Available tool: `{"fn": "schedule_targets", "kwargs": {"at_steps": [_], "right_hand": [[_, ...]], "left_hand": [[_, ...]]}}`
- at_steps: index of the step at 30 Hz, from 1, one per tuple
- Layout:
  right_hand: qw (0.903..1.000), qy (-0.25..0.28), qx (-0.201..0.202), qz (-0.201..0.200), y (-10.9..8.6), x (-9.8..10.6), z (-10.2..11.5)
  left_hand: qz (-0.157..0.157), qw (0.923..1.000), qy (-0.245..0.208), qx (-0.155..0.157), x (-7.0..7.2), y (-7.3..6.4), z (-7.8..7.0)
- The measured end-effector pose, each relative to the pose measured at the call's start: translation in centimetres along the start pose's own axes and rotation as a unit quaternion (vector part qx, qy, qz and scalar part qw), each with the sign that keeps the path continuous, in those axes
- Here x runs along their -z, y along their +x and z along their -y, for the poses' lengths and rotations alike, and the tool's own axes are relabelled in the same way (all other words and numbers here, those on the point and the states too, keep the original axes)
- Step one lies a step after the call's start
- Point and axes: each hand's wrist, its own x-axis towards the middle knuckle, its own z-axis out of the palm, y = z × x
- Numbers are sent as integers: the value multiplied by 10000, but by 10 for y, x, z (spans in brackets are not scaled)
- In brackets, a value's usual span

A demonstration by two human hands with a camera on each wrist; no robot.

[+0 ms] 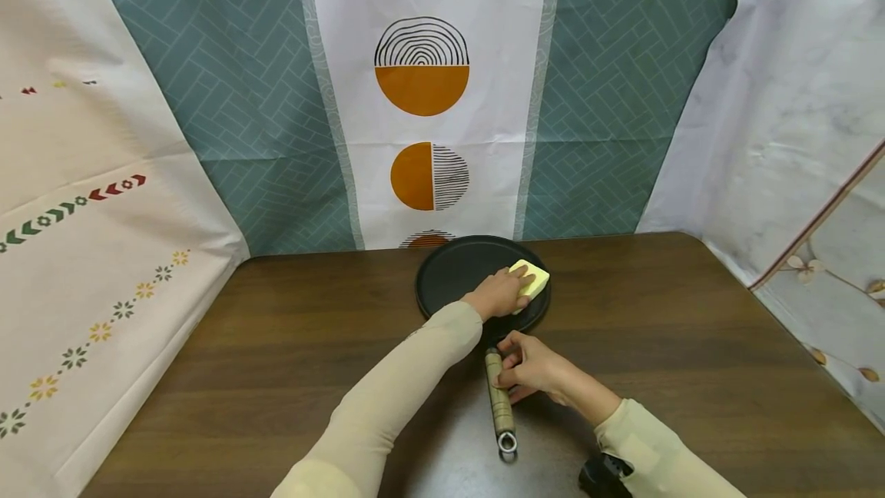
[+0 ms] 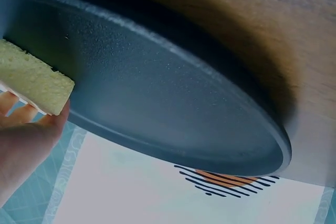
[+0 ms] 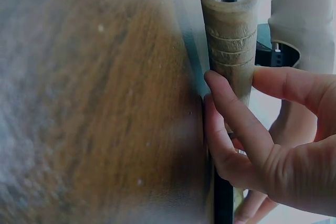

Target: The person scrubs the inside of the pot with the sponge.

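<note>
A round, black, flat pan (image 1: 452,275) lies on the table, its low rim showing in the left wrist view. My left hand (image 1: 499,294) grips a pale yellow sponge (image 1: 538,280) over the right part of the pan. In the left wrist view the fingertips (image 2: 59,118) hold the sponge along its lower side, and its edge meets the dark pan surface. The pan's wooden handle (image 1: 499,402) points toward me and ends in a metal ring (image 1: 508,443). My right hand (image 1: 539,367) pinches this handle between thumb and fingers, as the right wrist view shows.
The brown wooden table (image 1: 311,344) extends on both sides of the pan. A patterned cloth (image 1: 422,175) hangs along its back edge, just behind the pan. More cloths hang at left (image 1: 124,252) and right (image 1: 781,137). A black strap (image 1: 604,475) sits at my right wrist.
</note>
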Motion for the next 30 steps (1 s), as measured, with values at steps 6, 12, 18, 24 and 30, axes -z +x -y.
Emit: {"fn": "schedule_targets", "kwargs": {"at_steps": [6,12,18,24,30], "right_hand": [[10000,18,-51,-51,1,0,-1],[10000,35,-62,-9,0,-1,-1],[9999,55,-132,-22,1,1,0],[9998,70,-156,-34,2,2,1],[9999,55,-149,-43,0,0,0]], "left_hand": [[51,9998,-14,169,0,6,1],[87,9993,-101,338,-1,10,3],[45,9991,-122,398,-1,13,6],[19,9989,-156,436,-1,14,9],[7,9984,-227,527,-3,13,19]]}}
